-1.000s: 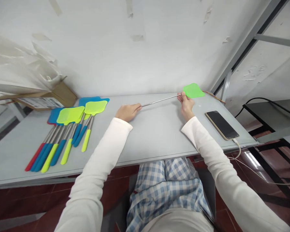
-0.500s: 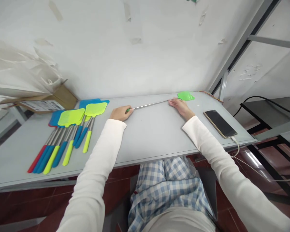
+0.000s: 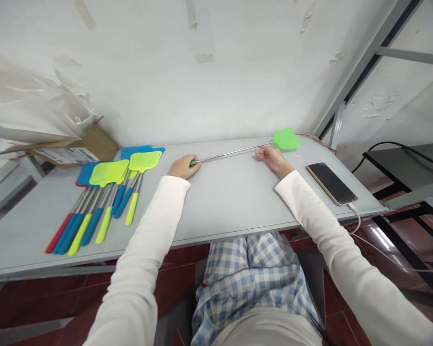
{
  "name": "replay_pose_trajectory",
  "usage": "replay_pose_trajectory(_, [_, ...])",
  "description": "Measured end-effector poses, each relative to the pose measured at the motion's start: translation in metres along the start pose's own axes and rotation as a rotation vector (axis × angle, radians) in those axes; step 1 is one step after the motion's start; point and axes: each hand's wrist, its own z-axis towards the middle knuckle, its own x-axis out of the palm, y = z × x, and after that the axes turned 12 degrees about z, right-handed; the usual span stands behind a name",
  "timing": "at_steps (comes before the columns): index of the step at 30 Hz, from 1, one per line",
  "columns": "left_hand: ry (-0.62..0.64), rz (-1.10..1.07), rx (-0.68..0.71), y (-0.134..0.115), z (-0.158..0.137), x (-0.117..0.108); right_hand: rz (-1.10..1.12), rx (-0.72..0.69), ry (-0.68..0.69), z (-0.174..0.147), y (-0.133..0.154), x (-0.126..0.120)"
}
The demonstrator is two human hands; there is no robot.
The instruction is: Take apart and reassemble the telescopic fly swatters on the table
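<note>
A green fly swatter (image 3: 287, 139) with a thin metal rod lies across the back of the table, its head at the right near the wall. My left hand (image 3: 184, 166) is closed around its handle, and a short green part of the grip shows past the fingers. Just below the rod, close to the swatter's head, is my right hand (image 3: 273, 158). Its fingers are loosely bent and apart, at the rod but not visibly wrapped around it. Whether the fingertips touch the rod is hard to see.
Several fly swatters (image 3: 108, 173) with yellow-green, blue and red handles lie together on the left of the grey table (image 3: 223, 202). Behind them stands an open cardboard box (image 3: 94, 144). A phone (image 3: 331, 183) with a white cable lies at the right, near a metal frame (image 3: 361, 67).
The green swatter's head has shifted right and slightly up, showing more of the rod. My right hand has come off the top of the rod and turned, its fingers bending. My left hand keeps its grip.
</note>
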Motion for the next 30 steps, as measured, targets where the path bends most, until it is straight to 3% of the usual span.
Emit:
replay_pose_trajectory(7, [0.0,-0.052,0.019,0.003,-0.002,-0.002,0.232,-0.153,-0.155,0.011,0.002,-0.008])
replay_pose_trajectory(12, [-0.015,-0.067,0.101,-0.002,0.0,-0.001,0.221,-0.301,-0.214,0.02,0.01,-0.019])
replay_pose_trajectory(18, [-0.002,-0.016,0.138,-0.007,0.0,0.002,0.245,-0.306,-0.314,0.013,0.019,-0.021])
replay_pose_trajectory(22, [-0.057,0.045,0.162,-0.03,-0.004,-0.003,0.222,-0.243,-0.262,-0.003,0.002,-0.001])
replay_pose_trajectory(25, [-0.043,0.071,0.179,-0.056,-0.006,-0.005,0.203,-0.18,-0.095,-0.019,-0.02,0.025])
replay_pose_trajectory(30, [-0.002,0.056,0.185,-0.087,-0.012,-0.002,0.193,-0.152,-0.023,-0.051,-0.047,0.062])
